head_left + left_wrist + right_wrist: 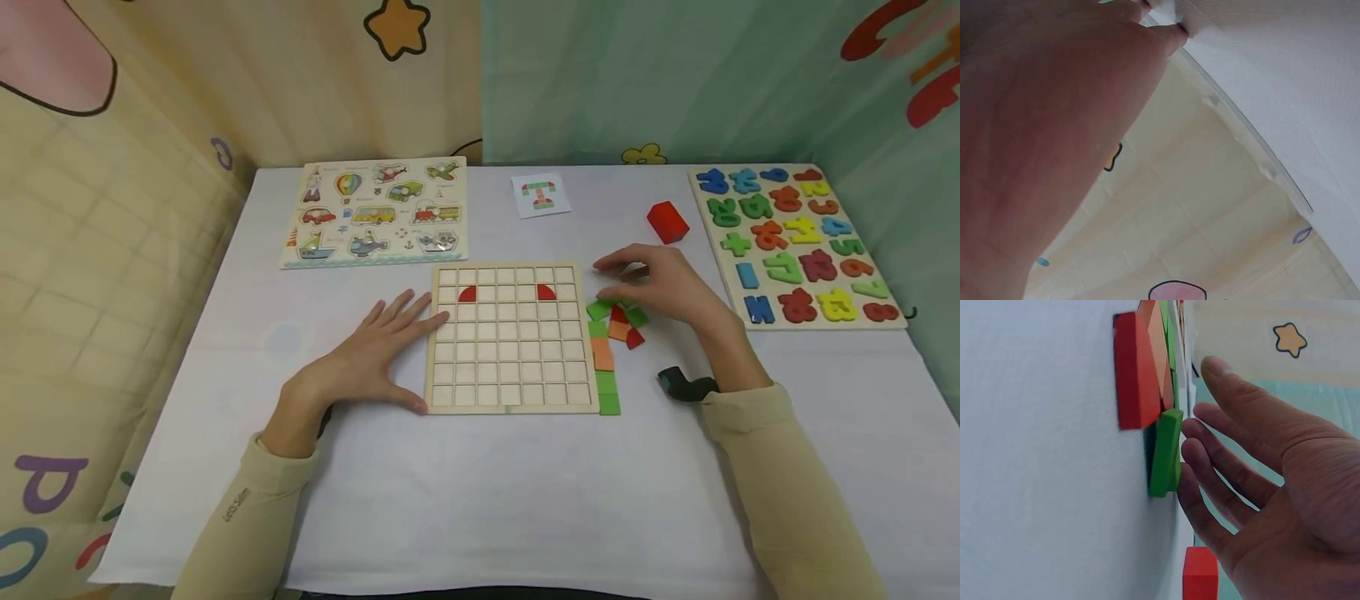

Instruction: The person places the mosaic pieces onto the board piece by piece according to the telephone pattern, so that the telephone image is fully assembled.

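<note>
A wooden grid board (508, 350) lies in the middle of the table, with a red quarter-round piece (467, 294) at its upper left and another red quarter-round piece (546, 292) at its upper right. My left hand (367, 354) is spread flat, fingertips and thumb at the board's left edge. Past the board's upper right corner is my right hand (652, 282), fingers loosely bent and nothing between them. Just below it sits a loose pile of green, orange and red pieces (619, 323). In the right wrist view a green piece (1165, 453) lies close to those fingers.
Green and orange squares (603, 354) line the board's right edge. A pattern card (541, 196) and a red block (667, 222) lie farther back. A vehicle picture puzzle (375, 212) is at back left, a number puzzle board (798, 246) at right. Curtains surround the table.
</note>
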Motion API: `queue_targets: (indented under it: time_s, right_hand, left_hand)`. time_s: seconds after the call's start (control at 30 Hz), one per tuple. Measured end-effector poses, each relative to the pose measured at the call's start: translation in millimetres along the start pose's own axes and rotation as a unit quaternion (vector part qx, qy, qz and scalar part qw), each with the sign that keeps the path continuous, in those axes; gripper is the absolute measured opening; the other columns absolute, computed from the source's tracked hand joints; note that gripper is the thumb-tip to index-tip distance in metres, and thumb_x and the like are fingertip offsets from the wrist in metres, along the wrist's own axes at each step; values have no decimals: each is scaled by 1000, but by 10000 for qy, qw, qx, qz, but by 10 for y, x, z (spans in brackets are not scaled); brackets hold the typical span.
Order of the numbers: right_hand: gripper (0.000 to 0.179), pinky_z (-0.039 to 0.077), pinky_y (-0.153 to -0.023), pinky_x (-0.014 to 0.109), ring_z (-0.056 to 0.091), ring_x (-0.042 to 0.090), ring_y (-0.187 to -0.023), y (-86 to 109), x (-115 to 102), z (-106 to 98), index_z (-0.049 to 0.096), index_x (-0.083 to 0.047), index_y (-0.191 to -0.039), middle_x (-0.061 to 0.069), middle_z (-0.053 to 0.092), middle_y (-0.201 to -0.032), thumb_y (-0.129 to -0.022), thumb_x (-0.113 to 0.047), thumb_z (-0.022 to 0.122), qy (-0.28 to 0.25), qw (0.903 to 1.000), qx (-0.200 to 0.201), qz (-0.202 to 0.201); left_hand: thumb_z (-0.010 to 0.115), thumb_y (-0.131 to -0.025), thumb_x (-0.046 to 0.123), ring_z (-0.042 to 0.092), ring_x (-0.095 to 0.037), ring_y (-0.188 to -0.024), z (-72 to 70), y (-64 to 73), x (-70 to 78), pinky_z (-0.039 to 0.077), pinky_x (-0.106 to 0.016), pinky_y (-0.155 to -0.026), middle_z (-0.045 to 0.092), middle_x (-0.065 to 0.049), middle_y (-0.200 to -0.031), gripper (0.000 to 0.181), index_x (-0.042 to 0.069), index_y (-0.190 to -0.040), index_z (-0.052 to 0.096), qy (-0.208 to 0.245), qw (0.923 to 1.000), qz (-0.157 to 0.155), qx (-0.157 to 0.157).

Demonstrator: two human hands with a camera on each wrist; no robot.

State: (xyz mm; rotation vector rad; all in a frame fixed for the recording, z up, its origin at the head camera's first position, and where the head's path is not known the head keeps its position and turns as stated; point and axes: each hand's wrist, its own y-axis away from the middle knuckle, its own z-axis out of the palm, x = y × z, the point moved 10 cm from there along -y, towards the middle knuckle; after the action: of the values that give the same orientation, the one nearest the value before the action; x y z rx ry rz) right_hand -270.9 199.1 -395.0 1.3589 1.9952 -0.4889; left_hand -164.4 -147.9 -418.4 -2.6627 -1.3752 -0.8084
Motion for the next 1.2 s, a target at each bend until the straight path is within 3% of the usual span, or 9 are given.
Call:
queue_targets:
  time_s: [0.47,0.7,1.0,1.2]
  right_hand:
    - [32,49,-88,22,63,22,-102,45,85,74,78,-14,-120,5,74,-112,-89,-16,87,211,9997,-129,39]
    - [37,51,-87,25,63,21,-100,40,37,160,77,-14,-120,3,74,-110,-85,-19,90,307,9987,-403,15]
    - [40,52,-102,43,62,21,-113,70,7,157,76,-16,-125,2,73,-124,-87,-13,88,334,9956,-868,-123]
    - [38,51,-98,22,64,21,-115,58,13,120,76,-14,-124,3,75,-122,-88,-4,84,287,9960,-821,-217]
  left_hand:
    - [92,-66,66,-5,-33,-165,5,-24,50,0,-63,-131,3,-5,-179,131,29,-170,22,-54,10000,47,-31]
    - [92,-66,66,-5,-34,-165,3,-14,49,0,-63,-131,3,-6,-179,130,28,-170,22,-33,10000,40,-65]
    - [93,-66,64,-4,-35,-165,-22,4,51,1,-64,-131,4,-7,-179,131,26,-170,23,-74,10000,48,-20]
    - [93,-67,64,-4,-35,-165,-29,13,50,0,-64,-131,4,-7,-179,130,26,-170,23,-69,10000,49,-21]
